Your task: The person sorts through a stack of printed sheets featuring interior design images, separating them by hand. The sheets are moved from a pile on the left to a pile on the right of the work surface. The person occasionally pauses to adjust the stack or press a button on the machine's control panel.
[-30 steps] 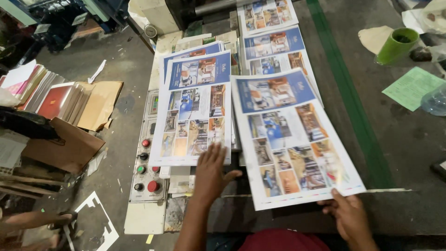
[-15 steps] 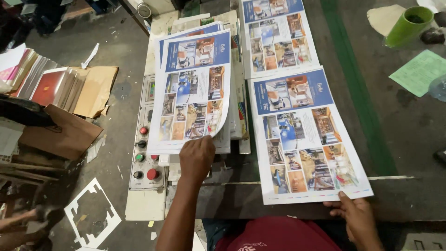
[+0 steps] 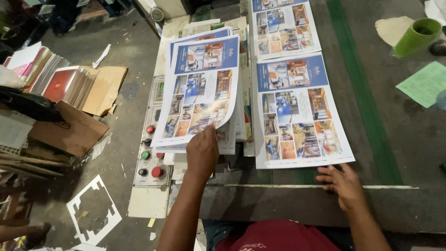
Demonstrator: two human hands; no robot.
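Note:
My left hand [image 3: 203, 151] pinches the near edge of the top printed sheet [image 3: 200, 88], lifting it off a stack of printed sheets [image 3: 232, 135] with blue headers and photo grids. My right hand [image 3: 343, 182] lies flat, fingers spread, on the dark table [image 3: 395, 139] just below the near right corner of a single printed sheet [image 3: 297, 111]. Another printed sheet [image 3: 283, 25] lies beyond it.
A control panel [image 3: 151, 153] with red and green buttons sits left of the stack. A green cup [image 3: 416, 37] and a light green paper [image 3: 425, 83] are at far right. Piles of paper and cardboard [image 3: 69, 93] crowd the floor at left, with a white cut-out scrap [image 3: 93, 216].
The right-hand sheet has been slid up the table and my right hand has let go of its corner. My left hand now grips and lifts the left stack's top sheet.

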